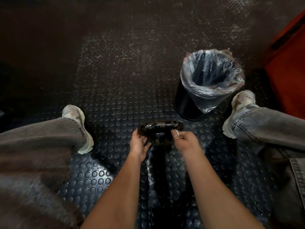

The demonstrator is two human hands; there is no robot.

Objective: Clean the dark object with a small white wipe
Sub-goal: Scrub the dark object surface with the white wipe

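here we see the left hand (140,142) cupping the dark object (160,132) low over the studded floor (115,100) while the right hand (184,139) pinches the small white wipe (177,132) against its rim, and the thin wipe could slip out mid-rub.

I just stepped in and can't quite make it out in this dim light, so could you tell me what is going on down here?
A person sits on the studded rubber floor with legs spread, cleaning a dark object held between both hands. The left hand grips its near left edge, while the right hand pinches a small white wipe against its right side. The object looks glossy and mottled. A black bin with a clear plastic liner stands just beyond it to the right, near the right shoe.
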